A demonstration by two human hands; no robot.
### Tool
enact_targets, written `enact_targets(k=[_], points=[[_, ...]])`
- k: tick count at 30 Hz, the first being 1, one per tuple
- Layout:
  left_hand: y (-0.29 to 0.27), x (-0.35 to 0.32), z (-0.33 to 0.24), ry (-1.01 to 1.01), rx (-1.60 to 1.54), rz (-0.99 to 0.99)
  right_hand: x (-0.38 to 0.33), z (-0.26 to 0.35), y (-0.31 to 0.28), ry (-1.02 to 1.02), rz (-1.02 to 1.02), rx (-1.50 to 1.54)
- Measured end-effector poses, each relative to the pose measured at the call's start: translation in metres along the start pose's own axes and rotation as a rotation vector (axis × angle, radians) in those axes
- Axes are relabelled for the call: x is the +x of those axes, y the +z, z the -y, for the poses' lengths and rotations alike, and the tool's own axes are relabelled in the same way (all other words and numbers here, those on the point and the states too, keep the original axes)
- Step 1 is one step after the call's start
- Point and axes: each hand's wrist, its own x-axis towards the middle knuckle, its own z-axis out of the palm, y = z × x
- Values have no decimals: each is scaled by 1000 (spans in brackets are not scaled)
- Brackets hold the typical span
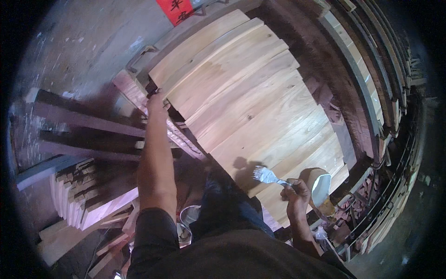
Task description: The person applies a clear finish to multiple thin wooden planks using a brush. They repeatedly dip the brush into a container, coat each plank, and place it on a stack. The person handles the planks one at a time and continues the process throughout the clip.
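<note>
Right hand (297, 190) at lower right of frame, fingers wrapped around a glue brush (268, 176), white bristles over the near end of pale wooden boards (251, 97) filling centre frame; left hand (156, 101) at centre left, touching the stack's edge, finger spread impossible to tell; glue bowl (321, 187) just beside the right hand

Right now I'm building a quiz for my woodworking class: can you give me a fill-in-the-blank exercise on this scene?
1. The right hand holds a ____ with white-coated bristles.
2. The left hand rests at the left edge of the pale ____ panel.
3. A white glue container sits beside the ____ hand.
4. A red paper shows at the ____ of the picture.

Missing words: brush; wooden; right; top
</note>
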Motion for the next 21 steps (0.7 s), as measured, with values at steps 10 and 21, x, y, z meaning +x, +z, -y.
enact_targets(k=[10, 21], points=[[21, -40, 7, -10, -228, -71, 2, 1, 4, 28, 35, -9], [41, -74, 17, 333, 225, -99, 5, -4, -1, 27, 30, 0]])
